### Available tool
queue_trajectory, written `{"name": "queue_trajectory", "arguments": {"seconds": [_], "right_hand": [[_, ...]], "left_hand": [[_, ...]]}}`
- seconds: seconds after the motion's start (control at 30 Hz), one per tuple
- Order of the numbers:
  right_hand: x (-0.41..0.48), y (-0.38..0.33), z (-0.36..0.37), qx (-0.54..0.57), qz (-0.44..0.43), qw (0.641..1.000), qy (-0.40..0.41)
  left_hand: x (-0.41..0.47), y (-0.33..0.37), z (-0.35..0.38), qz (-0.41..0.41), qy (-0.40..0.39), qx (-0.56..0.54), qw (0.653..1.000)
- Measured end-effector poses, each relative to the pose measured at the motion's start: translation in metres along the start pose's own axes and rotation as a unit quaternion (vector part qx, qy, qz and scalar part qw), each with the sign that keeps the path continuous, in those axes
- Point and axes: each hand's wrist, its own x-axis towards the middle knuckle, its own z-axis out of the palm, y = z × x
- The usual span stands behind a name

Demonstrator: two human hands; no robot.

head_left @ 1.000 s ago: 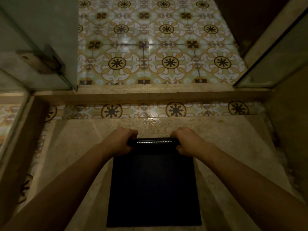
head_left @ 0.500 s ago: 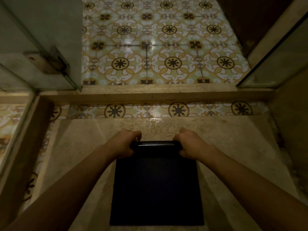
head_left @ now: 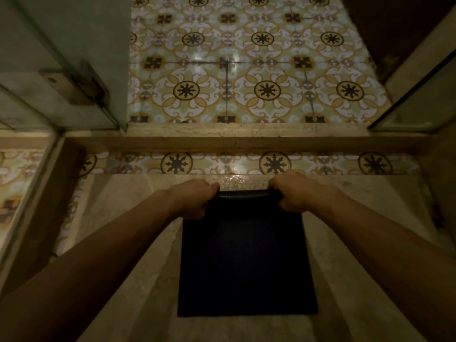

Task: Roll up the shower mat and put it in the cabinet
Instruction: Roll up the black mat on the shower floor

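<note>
The stone shower floor fills the lower half of the view, pale and speckled, with a wet gleam just beyond the hands. Past it runs a raised stone curb, and beyond that the patterned tile floor of the bathroom. A glass door with a metal hinge stands at the upper left, and a second glass panel closes the upper right. None of these has changed place against the others since the earlier frames; the whole scene only sits slightly differently in the view.

The dark shower mat lies flat on the stone floor, its near edge square to the viewer. Its far edge is curled over into a thin roll lying across the mat's width. Compared with half a second ago, that roll looks about as thin, so little more mat has been wound in.

Both bare forearms reach in from the lower corners. The left hand is curled closed around the roll's left end, fingers wrapped under and knuckles up. The right hand grips the right end the same way, fingers folded tight on the mat. As before, the hands sit at opposite ends of the roll, well apart, with the bare middle of the roll showing between them.
</note>
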Motion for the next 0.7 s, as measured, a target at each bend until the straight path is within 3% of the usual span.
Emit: {"name": "queue_trajectory", "arguments": {"seconds": [0.3, 0.57, 0.7], "right_hand": [[0.007, 0.015, 0.010, 0.012, 0.011, 0.994, 0.107], [0.007, 0.015, 0.010, 0.001, -0.013, 0.995, 0.104], [-0.003, 0.009, 0.016, 0.038, 0.001, 0.989, 0.144]], "left_hand": [[0.020, -0.004, 0.004, -0.032, 0.116, -0.029, 0.992], [0.023, -0.007, -0.002, -0.047, 0.087, -0.075, 0.992], [0.016, -0.004, 0.005, -0.027, 0.135, -0.051, 0.989]]}}
